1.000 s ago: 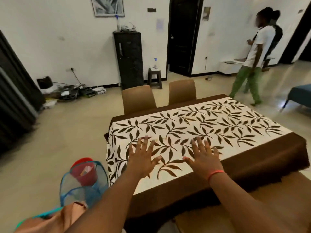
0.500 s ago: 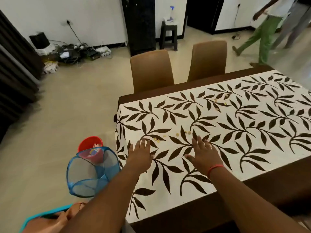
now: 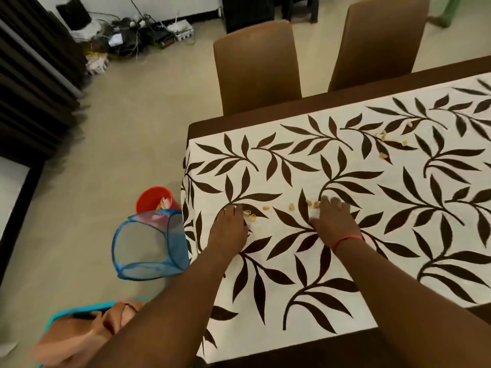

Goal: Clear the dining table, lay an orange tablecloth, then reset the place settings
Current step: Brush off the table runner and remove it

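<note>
A white tablecloth with a brown leaf print [image 3: 345,235] covers the dark dining table [image 3: 292,112]. My left hand [image 3: 229,227] lies palm down on the cloth near the table's left end, fingers bent at the tips beside small yellowish crumbs [image 3: 251,215]. My right hand [image 3: 333,221] rests flat a little to the right, its fingertips touching more crumbs [image 3: 312,203]. Another scatter of crumbs [image 3: 385,140] lies farther back. Orange fabric [image 3: 79,333] sits in a teal container at the bottom left.
A blue mesh basket [image 3: 148,245] and a red bucket [image 3: 154,199] stand on the floor beside the table's left end. Two brown chairs [image 3: 257,67] face the far side. Cables and devices [image 3: 132,30] lie along the wall. Dark curtains [image 3: 32,83] hang at left.
The view has dropped and closed in on the table. Both hands have slid forward across the cloth to the crumbs, and their spread fingers have drawn together.
</note>
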Demonstrator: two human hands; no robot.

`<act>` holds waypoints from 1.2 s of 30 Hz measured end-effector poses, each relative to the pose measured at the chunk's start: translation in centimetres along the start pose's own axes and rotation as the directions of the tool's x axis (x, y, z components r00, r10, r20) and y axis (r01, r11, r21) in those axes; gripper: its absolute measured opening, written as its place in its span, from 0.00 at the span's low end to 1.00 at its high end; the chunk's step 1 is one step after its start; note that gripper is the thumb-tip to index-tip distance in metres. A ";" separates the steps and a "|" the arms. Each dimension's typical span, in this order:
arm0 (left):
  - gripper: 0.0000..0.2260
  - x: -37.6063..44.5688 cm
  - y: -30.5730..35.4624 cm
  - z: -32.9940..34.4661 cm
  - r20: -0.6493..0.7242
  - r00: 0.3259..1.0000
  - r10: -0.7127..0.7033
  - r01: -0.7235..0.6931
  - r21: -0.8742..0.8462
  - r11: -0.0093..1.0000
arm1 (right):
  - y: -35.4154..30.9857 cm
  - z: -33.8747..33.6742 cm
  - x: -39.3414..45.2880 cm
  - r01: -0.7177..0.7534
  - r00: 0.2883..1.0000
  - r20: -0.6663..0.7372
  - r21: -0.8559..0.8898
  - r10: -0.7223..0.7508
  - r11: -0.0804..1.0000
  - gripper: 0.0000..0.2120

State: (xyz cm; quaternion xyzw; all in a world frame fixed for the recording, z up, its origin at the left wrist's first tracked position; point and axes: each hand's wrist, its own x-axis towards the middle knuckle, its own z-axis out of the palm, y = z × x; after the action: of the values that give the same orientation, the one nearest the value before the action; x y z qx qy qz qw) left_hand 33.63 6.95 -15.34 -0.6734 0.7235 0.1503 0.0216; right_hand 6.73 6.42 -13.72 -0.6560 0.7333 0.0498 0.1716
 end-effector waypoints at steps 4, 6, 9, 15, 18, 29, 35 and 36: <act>0.28 1.4 1.8 0.9 -0.027 0.999 -0.031 0.031 0.004 1.000 | -0.5 0.5 2.4 0.065 0.998 -0.006 0.006 -0.065 0.998 0.32; 0.26 2.0 2.4 1.3 -0.039 0.999 -0.018 0.018 -0.006 1.000 | -1.7 0.8 3.0 0.128 0.992 -0.015 0.023 -0.128 0.991 0.28; 0.21 3.0 3.0 1.3 -0.047 0.999 0.009 -0.010 -0.025 1.000 | -3.7 1.5 3.1 0.231 0.972 -0.027 -0.012 -0.231 0.973 0.23; 0.18 3.7 3.2 1.4 -0.013 0.998 0.055 -0.056 -0.047 0.997 | -5.9 1.9 2.6 0.345 0.938 -0.031 -0.018 -0.346 0.938 0.18; 0.17 3.7 3.2 1.5 -0.011 0.999 0.049 -0.049 -0.048 0.998 | -6.2 2.0 2.6 0.370 0.927 -0.050 -0.018 -0.371 0.929 0.16; 0.03 2.5 3.3 0.9 -0.047 0.978 -0.201 0.148 -0.520 0.841 | -5.5 2.3 3.6 0.314 0.945 -0.158 0.195 -0.286 0.929 0.05; 0.07 2.7 3.9 -0.1 0.460 0.793 -0.400 0.531 -0.844 0.081 | -8.6 1.5 1.0 0.319 0.944 -0.236 0.474 -0.231 0.821 0.02; 0.08 2.6 3.9 -0.3 0.509 0.786 -0.351 0.523 -0.850 -0.061 | -9.4 1.5 0.4 0.349 0.934 -0.242 0.480 -0.261 0.805 0.03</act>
State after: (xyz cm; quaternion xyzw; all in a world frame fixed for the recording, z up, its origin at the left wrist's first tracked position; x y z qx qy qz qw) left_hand 29.61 4.51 -14.89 -0.6952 0.1780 0.6133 -0.3299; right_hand 16.15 5.19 -13.81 -0.6972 0.6155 -0.2308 0.2858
